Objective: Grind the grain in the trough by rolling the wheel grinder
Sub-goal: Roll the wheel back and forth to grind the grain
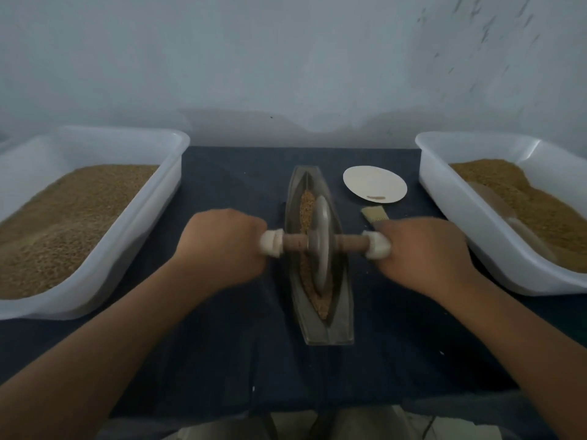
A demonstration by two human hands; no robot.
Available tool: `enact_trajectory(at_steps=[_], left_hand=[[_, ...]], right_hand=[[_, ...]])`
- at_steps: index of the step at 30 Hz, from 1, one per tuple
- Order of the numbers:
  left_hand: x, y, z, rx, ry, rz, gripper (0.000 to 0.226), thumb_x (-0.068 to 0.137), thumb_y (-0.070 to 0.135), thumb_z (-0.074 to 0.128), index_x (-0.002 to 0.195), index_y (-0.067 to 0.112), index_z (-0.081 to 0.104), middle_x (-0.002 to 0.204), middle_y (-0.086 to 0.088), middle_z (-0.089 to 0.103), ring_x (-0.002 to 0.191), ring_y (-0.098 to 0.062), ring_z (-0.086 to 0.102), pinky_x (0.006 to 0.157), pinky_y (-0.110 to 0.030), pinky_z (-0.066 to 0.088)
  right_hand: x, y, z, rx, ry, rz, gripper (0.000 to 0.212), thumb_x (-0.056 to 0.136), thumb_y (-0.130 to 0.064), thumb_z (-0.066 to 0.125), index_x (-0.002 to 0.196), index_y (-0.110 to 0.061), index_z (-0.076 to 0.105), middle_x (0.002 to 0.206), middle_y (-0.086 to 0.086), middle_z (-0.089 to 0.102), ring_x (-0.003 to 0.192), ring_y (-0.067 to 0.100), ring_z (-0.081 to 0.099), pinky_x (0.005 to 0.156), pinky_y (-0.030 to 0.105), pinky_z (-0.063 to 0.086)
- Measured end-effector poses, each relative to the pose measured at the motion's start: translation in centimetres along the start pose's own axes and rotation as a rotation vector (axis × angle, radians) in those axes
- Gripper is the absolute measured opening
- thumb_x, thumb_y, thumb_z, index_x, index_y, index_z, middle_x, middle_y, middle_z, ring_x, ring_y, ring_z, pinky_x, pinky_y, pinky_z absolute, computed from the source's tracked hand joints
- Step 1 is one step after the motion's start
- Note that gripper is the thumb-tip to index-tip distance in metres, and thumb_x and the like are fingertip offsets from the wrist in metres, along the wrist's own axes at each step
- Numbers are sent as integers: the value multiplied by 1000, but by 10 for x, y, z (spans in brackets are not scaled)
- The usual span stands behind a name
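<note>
Clearly the left hand (222,246) and right hand (422,252) clench the wheel grinder (320,246); uneven pushing could derail it from the trough (330,331).

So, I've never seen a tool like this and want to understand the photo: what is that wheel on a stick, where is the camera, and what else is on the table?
It is one picture, from a camera worn on the person's head, looking down at their own arms. There is no machine, only two bare hands. The left hand and the right hand each grip one end of a wooden rod that runs through a wheel. The wheel stands in a narrow, boat-shaped trough with grain in it. A left tub and a right tub, both white and holding brown grainy material, flank it on a dark cloth. A small plate and a brush lie right of the trough.
</note>
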State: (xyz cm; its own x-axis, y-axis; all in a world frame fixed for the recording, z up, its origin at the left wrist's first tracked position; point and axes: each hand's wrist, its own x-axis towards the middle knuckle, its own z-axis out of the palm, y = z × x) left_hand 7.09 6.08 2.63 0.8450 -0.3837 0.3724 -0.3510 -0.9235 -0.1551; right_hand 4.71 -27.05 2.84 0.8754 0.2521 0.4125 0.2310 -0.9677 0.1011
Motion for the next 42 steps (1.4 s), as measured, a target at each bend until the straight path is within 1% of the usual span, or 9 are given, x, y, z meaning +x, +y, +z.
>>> enact_trajectory(at_steps=[5,11,15,20,24,28,33,38,42], left_hand=[[60,-8,21,-166,-152,-265,28,86,46,56,67,26,58,68,9,59,64,-17,59,58,-30,44],[29,2,2,18,-90,-132,24,79,44,62,66,30,48,62,10,50,52,-11,43,49,-26,28],[-14,12,-17,117,81,37,47,65,49,69,60,34,24,50,15,30,42,-2,22,48,-19,12],[29,4,-1,-19,-125,-131,24,80,45,60,66,28,50,64,10,53,55,-13,49,51,-27,31],[70,3,-6,-12,-119,-168,21,76,45,56,67,26,53,69,8,56,61,-20,52,58,-30,40],[30,4,-3,0,-106,-116,25,79,43,64,65,29,47,63,11,49,56,-16,47,54,-29,34],[-19,6,-4,63,56,-43,46,69,50,74,55,32,34,46,16,33,40,-1,28,48,-17,13],[44,2,5,-54,-114,-194,20,77,45,56,67,27,53,68,9,59,58,-17,52,54,-28,35],[66,1,3,-85,-143,-253,27,75,53,52,68,26,57,70,8,58,65,-21,59,58,-30,42]], right_hand=[[81,-9,12,-93,70,28,38,90,-41,62,63,-19,47,55,-3,44,49,22,44,48,27,32],[42,-4,15,-20,-36,75,53,100,-64,37,76,-25,62,66,-5,62,64,24,64,55,33,47],[-15,0,6,16,5,34,57,93,-74,27,85,-33,66,57,-11,51,53,13,54,47,28,36],[28,-2,16,-3,40,65,52,96,-70,35,79,-31,64,63,-9,59,61,19,62,53,31,45],[72,-3,30,37,-82,166,51,102,-65,39,72,-27,55,68,-5,61,62,19,57,55,32,39],[30,-2,24,-39,18,109,53,100,-69,35,72,-30,59,61,-8,56,58,17,58,51,30,42],[-11,-2,6,-61,23,18,43,89,-72,41,76,-34,54,61,-11,51,54,13,53,49,33,48],[54,-7,16,-4,59,77,51,101,-62,43,70,-24,55,62,-5,53,58,22,57,51,31,41],[79,-11,13,-10,19,92,46,97,-52,42,70,-18,54,62,-1,53,57,22,51,53,34,47]])
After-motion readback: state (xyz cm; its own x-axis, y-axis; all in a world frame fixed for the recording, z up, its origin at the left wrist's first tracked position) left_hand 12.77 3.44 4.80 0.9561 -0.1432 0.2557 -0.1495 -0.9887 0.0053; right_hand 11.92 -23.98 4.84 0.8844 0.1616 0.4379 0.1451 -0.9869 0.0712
